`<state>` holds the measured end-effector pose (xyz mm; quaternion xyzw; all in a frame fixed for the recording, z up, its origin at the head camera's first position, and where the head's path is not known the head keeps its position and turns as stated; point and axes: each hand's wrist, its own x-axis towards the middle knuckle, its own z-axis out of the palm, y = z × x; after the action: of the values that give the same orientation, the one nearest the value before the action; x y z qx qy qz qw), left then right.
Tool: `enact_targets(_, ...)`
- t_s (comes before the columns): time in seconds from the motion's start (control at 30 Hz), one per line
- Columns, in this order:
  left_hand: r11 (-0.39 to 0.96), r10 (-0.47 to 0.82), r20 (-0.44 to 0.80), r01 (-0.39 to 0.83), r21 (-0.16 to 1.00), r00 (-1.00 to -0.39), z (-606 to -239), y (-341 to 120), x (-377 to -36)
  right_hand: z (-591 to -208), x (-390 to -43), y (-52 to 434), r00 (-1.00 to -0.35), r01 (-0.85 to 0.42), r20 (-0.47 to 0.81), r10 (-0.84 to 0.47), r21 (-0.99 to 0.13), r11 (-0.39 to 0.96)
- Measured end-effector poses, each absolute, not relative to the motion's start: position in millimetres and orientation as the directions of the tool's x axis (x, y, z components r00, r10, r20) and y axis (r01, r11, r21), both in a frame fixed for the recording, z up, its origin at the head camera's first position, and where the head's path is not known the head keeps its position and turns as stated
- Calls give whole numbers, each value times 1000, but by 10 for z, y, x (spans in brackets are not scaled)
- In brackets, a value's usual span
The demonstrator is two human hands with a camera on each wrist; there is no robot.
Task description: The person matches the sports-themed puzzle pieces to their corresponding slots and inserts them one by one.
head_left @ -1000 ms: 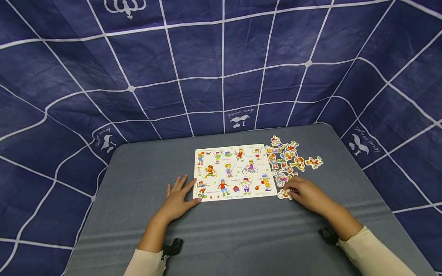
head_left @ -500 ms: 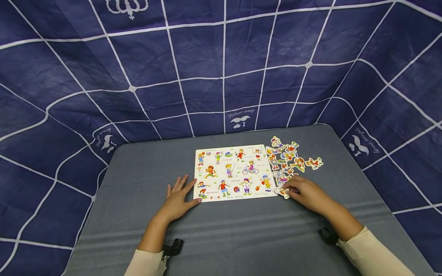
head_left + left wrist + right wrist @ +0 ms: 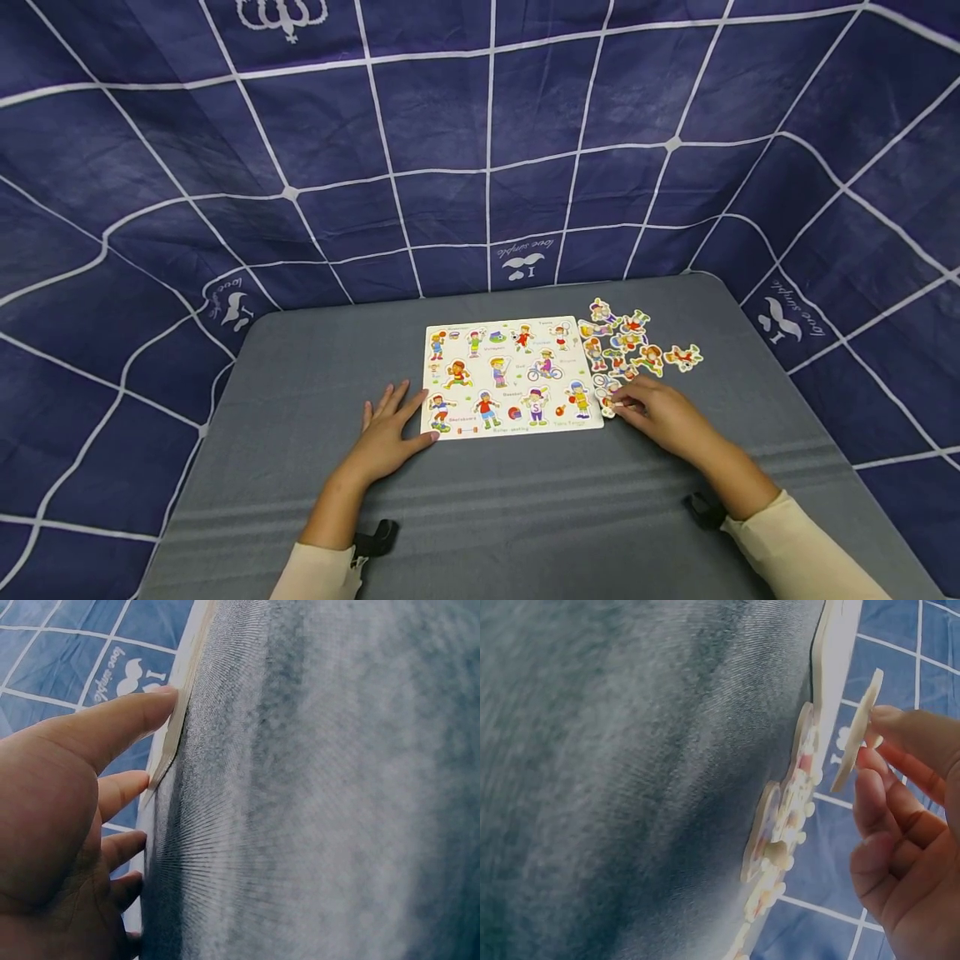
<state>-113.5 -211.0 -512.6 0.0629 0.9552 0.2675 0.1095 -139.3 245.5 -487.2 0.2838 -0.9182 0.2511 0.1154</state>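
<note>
A flat puzzle board (image 3: 480, 425) with printed sports figures lies on the grey table. My left hand (image 3: 384, 437) rests at its left side with fingers spread; in the left wrist view the thumb (image 3: 142, 712) touches the board's edge. My right hand (image 3: 663, 417) is at the board's lower right corner. Between thumb and fingertips it pinches a puzzle piece (image 3: 857, 735), seen edge-on above the table in the right wrist view. From the head, this held piece (image 3: 607, 408) shows a white round part and is partly hidden by the fingers.
Several loose puzzle pieces (image 3: 628, 342) lie in a cluster along the board's right side, some overlapping. One piece (image 3: 682, 357) lies apart to the right. A dark blue cloth wall (image 3: 420, 200) with white lines stands behind the table.
My right hand has lifted the puzzle piece from the table, turning it and shifting slightly left toward the board's corner. The left hand has stayed in place.
</note>
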Motion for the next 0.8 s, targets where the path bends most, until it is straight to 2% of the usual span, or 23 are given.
enact_targets(0.8,847,177,-169,63,528,-969,-5128,-2111,-1121,-4754,-1600,2191,-873,-485,280,-399,-423,765)
